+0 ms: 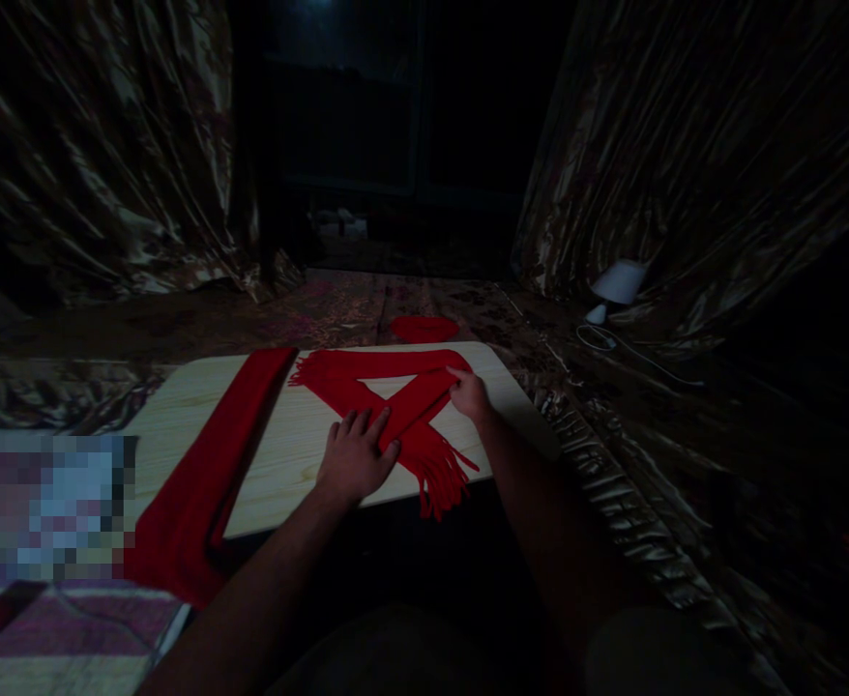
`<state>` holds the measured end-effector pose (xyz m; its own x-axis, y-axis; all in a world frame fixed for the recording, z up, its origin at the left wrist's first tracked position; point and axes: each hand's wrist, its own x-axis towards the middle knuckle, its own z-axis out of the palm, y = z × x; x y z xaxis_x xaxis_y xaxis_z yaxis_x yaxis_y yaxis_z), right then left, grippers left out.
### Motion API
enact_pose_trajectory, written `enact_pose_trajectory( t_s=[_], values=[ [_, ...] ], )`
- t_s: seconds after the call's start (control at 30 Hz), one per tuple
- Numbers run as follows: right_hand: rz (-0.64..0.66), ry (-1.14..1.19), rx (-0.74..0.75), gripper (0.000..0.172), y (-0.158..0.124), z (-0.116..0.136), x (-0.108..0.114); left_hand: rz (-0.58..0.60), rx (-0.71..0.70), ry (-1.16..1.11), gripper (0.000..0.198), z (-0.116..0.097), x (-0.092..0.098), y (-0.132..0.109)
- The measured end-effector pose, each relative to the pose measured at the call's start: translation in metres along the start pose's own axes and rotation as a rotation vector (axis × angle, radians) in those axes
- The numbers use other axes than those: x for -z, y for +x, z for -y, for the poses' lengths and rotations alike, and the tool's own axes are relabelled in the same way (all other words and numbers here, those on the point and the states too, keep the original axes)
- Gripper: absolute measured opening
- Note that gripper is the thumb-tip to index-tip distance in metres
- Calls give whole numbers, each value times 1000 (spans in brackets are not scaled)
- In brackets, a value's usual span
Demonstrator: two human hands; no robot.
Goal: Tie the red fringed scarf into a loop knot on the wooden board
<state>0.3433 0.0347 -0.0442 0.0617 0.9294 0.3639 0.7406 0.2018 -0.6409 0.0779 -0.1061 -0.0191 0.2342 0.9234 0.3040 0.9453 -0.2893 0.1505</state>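
A red fringed scarf (424, 394) lies in a crossed loop on a light wooden board (286, 454), its fringe hanging over the near edge. My left hand (358, 456) rests on the scarf just left of the crossing, fingers spread. At the loop's right corner is my right hand (466, 391), its index finger stretched out onto the fabric and the other fingers curled. A folded red cloth (214, 464) lies across the left part of the board and hangs over its near edge.
Behind the board is a red item (424, 329) on patterned fabric. A small white lamp (619, 282) with a cord stands back right. Curtains (105, 145) hang on both sides. A striped cloth (69, 628) lies at the left, beside a blurred-out patch.
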Motion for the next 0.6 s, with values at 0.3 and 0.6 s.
enact_pose_trajectory(
  t_s=[0.3, 0.6],
  values=[
    [102, -132, 76, 55, 1, -1, 9, 6, 13, -10, 69, -1, 1, 0],
    [-8, -415, 161, 52, -7, 10, 10, 12, 14, -4, 68, -1, 1, -1]
  ],
)
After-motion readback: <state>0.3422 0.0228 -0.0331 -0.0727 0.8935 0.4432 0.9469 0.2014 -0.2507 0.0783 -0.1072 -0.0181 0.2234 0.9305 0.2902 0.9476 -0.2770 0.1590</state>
